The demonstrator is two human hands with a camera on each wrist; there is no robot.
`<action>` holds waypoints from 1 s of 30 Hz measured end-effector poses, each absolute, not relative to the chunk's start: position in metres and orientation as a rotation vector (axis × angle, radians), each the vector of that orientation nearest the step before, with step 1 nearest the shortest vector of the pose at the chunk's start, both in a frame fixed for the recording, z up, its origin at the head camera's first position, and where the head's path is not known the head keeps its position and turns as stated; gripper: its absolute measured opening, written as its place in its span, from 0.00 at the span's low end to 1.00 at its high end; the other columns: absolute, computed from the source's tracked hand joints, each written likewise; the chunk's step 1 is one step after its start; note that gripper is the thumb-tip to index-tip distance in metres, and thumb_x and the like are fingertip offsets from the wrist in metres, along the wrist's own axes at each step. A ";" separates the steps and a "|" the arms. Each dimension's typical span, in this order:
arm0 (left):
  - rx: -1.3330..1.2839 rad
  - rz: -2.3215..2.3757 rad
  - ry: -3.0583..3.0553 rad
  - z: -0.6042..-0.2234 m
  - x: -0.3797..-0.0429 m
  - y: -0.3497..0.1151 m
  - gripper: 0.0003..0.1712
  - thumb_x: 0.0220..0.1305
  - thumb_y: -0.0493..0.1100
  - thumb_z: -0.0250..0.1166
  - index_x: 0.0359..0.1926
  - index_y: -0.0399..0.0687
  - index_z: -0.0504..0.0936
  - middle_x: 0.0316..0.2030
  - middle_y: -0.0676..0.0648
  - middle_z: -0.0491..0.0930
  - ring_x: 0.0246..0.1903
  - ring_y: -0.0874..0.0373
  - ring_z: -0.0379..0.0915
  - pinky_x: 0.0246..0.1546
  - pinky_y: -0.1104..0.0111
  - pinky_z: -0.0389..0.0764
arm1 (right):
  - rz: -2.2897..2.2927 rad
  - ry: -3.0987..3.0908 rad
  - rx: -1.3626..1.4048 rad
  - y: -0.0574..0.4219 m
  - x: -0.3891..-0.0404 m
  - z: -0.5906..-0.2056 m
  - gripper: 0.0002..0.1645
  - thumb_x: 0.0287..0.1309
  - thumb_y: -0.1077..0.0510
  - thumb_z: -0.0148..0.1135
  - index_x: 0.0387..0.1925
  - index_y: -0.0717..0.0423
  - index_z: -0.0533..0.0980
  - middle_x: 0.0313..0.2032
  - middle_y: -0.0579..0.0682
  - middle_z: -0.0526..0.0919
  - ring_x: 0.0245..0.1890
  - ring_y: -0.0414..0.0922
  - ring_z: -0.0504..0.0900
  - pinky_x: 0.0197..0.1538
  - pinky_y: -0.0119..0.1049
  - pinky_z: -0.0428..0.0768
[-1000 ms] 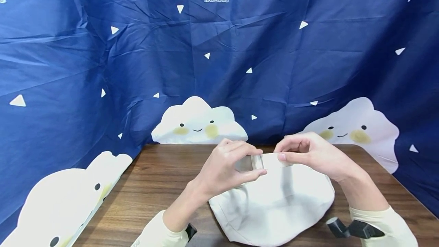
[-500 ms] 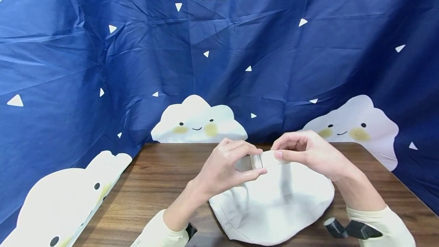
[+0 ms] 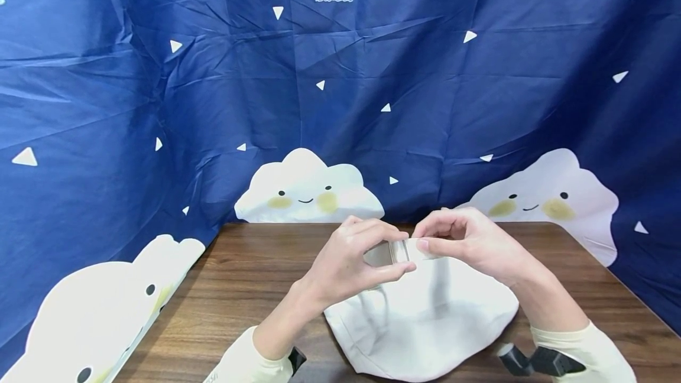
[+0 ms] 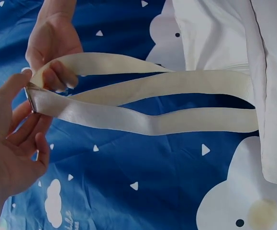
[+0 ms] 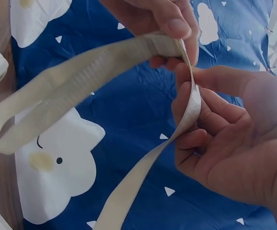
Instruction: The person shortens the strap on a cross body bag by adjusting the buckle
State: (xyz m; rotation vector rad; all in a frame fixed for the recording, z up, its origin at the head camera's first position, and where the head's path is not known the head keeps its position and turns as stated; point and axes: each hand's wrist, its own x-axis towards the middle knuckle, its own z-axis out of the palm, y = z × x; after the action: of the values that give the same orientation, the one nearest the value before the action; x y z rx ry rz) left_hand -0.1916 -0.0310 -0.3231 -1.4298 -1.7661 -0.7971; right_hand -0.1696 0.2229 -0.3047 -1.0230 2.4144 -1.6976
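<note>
A white fabric bag (image 3: 425,330) lies on the table, with both hands raised over its far side. My left hand (image 3: 346,262) pinches a thin metal strap buckle (image 3: 399,251) between thumb and fingers. Cream webbing strap (image 4: 105,122) runs through the buckle and stretches in several lengths to the bag in the left wrist view. Close on the right, my right hand (image 3: 473,244) pinches the strap just beside the buckle. From its fingers a length of strap (image 5: 124,196) hangs down in the right wrist view. The right fingertips are partly hidden behind the strap.
The dark wooden table (image 3: 229,294) extends around the bag on both sides. Behind it hangs a blue cloth backdrop (image 3: 239,75) with white triangles and smiling clouds. A small black device (image 3: 542,362) is strapped to the right sleeve.
My right hand has shifted left with the strap, coming closer to the buckle, so less strap shows between the hands. The left hand keeps its place and the bag lies as before.
</note>
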 end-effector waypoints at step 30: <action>-1.374 -0.758 -1.737 -0.316 -0.196 -0.041 0.21 0.53 0.48 0.81 0.46 0.45 0.87 0.40 0.55 0.85 0.46 0.66 0.78 0.49 0.66 0.74 | -1.556 2.511 -1.063 0.234 -0.180 -0.311 0.07 0.70 0.59 0.64 0.44 0.49 0.86 0.36 0.53 0.83 0.39 0.49 0.80 0.42 0.41 0.81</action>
State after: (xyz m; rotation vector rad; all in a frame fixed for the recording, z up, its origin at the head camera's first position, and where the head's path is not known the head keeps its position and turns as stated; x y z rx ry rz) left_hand -0.1961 -0.0415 -0.3163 -1.3742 -1.7369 -0.7576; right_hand -0.1804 0.2341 -0.3113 -1.0631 2.5115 -1.5564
